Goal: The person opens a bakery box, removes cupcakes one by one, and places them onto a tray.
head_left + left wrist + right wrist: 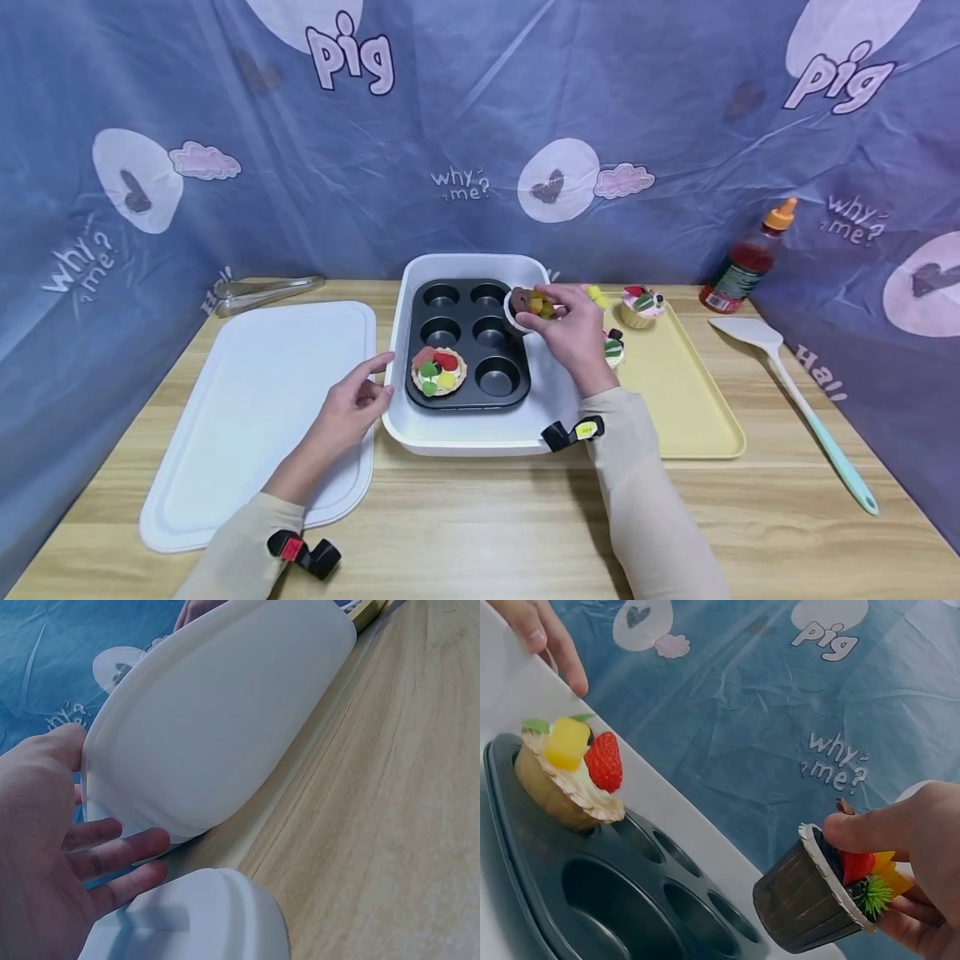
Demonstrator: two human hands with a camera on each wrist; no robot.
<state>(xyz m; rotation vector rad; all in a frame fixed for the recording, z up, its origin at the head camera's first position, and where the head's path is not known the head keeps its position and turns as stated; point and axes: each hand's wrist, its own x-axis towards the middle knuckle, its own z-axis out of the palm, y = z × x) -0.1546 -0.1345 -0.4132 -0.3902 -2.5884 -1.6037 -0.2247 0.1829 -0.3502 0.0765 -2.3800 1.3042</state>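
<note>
Between thumb and fingers, my right hand (573, 333) pinches a chocolate cupcake (810, 892) topped with fruit, in a dark paper cup. It is tilted above the right side of a black muffin tin (468, 402), which stands inside a white rectangular tub (465, 443). A fruit tart (438, 372) sits in the tin's front left cup; the other cups I can see into hold nothing. With fingers spread, my left hand (352, 412) touches the tub's left rim, the thumb against its edge in the left wrist view (45, 825).
A white board (262, 417) lies on the left, metal tongs (266, 292) behind it. To the right, a yellow tray (697, 400) bears several cupcakes, including a pink-topped cupcake (641, 307). A sauce bottle (746, 262) and a spatula (802, 408) are farther right. A blue cloth (480, 100) hangs behind.
</note>
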